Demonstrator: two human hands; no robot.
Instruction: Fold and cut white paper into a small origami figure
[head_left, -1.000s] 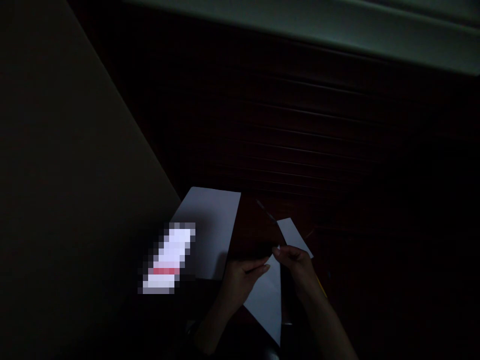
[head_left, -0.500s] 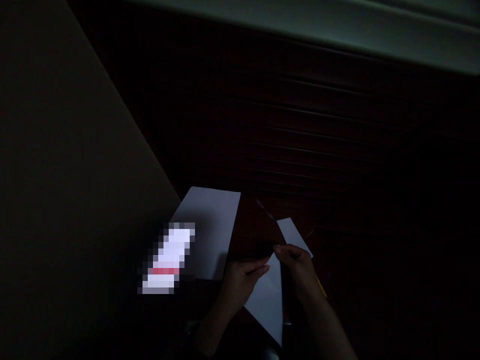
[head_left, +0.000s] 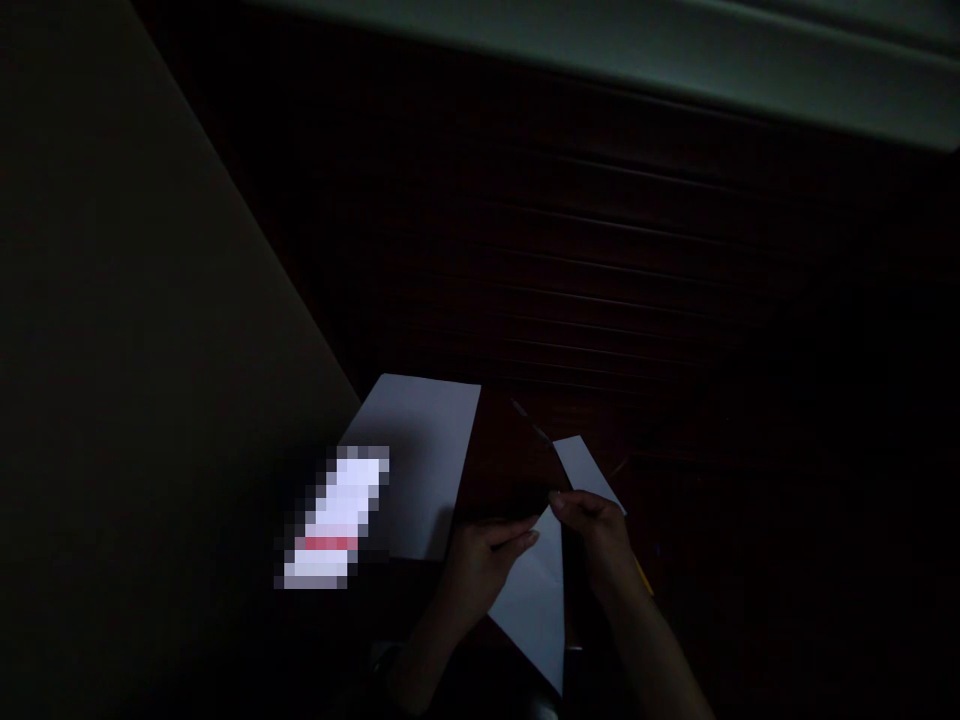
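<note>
The scene is very dark. My left hand lies on a folded white sheet of paper with its fingers stretched flat, pressing the sheet's left edge. My right hand pinches the upper corner of the same sheet, where a folded flap sticks out above my fingers. A thin pen or pencil lies on the dark surface just beyond the flap.
A second white sheet lies to the left on the dark wooden surface. A blurred white and red patch overlaps it. A large dim panel fills the left. Something yellowish shows by my right wrist.
Almost nothing differs. My right hand has shifted slightly down along the paper's upper corner; my left hand has stayed in place.
</note>
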